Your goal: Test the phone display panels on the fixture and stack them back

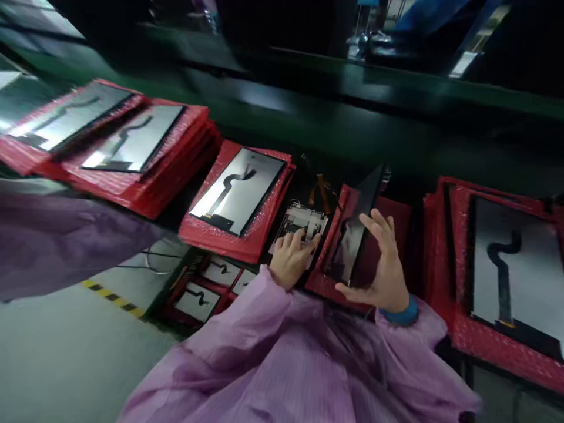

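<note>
My right hand (385, 270) holds a display panel (359, 217) by one long edge, thumb at the bottom corner and fingers higher up. The panel stands tilted on edge over a red bubble-wrap sheet (328, 288). My left hand (291, 258) lies palm down on a small circuit board assembly (306, 218), its fingers touching the near part and the thumb apart. What lies under the fingertips is hidden. Behind the board, an orange flat cable (323, 194) stands up beside thin dark wires.
Left of my hands, a display panel (240, 191) with a black ribbon rests on red bubble wrap; further stacks (185, 147) stand beyond. Another panel (506, 264) lies at right. Below the bench is a crate of panels (198, 302). Another person's purple sleeve (74, 241) reaches in from the left.
</note>
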A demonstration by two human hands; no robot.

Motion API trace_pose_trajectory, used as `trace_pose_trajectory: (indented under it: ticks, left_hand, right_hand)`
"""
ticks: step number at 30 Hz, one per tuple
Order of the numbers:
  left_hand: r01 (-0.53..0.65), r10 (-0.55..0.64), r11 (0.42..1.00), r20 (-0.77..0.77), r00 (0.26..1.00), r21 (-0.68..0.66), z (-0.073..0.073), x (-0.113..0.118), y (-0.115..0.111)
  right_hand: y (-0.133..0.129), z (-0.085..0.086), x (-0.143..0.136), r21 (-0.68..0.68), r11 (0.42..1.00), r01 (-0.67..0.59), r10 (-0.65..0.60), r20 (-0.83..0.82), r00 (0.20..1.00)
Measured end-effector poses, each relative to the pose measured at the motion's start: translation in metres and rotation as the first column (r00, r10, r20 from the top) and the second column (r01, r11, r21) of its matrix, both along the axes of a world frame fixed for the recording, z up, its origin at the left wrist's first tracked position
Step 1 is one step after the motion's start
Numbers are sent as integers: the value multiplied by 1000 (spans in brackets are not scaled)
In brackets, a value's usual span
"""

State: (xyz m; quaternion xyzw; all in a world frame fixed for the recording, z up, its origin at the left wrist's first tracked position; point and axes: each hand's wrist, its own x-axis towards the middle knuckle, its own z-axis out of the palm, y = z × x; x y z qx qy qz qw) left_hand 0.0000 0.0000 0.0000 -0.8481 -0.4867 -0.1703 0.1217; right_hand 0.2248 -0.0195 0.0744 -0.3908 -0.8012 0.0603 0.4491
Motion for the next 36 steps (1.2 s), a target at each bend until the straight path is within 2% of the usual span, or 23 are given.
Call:
trace_pose_trajectory:
  ticks: [3,5,8,10,12,15,18,21,24,26,27,30,32,36]
  left_hand:
    - [-13,13,1000,62,998,4,-6,3,4]
    - [30,-33,999,137,990,27,-7,2,3]
    - [227,-234,972,225,946,58,-3,-3,-3]
    - [381,-378,924,220,899,30,1,-7,-6]
    - [461,-450,887,209,868,-6,2,-8,-8]
    - [473,-459,881,212,863,-18,2,-7,-8]
    - [480,-466,877,211,859,-15,6,-5,-7]
    - [500,-491,866,246,836,29,20,-3,5]
    - [375,-397,917,375,838,134,38,5,35]
    - [265,-305,952,428,851,152,44,15,62]
    - [260,-289,957,423,859,126,45,20,74]
    - [338,-311,941,383,869,-2,35,31,102]
    - [384,-336,922,383,860,-53,25,33,109]
    - [426,-356,900,404,843,-94,11,30,109]
  right_hand:
    - [-6,2,8,-35,999,-19,19,-10,1000]
    - [-18,4,9,-99,995,27,-32,-50,998]
    - [-44,-2,8,-264,948,176,-214,-123,969]
    - [-60,-14,11,-386,888,252,-336,-166,927]
    - [-72,-31,19,-484,831,275,-398,-169,902]
    - [-84,-50,34,-541,780,315,-391,-29,920]
    - [-85,-46,35,-475,769,428,-397,170,902]
    - [-61,-22,18,-403,778,481,-396,279,875]
    - [-8,-5,-3,-407,802,437,-369,238,898]
    - [31,-5,-12,-481,803,352,-337,119,934]
    - [48,-8,-14,-551,800,236,-247,56,967]
    - [77,-19,-15,-612,788,67,-101,-22,995]
    - [79,-26,-13,-608,793,43,-85,-41,996]
    - [72,-31,-11,-591,804,55,-111,-58,992]
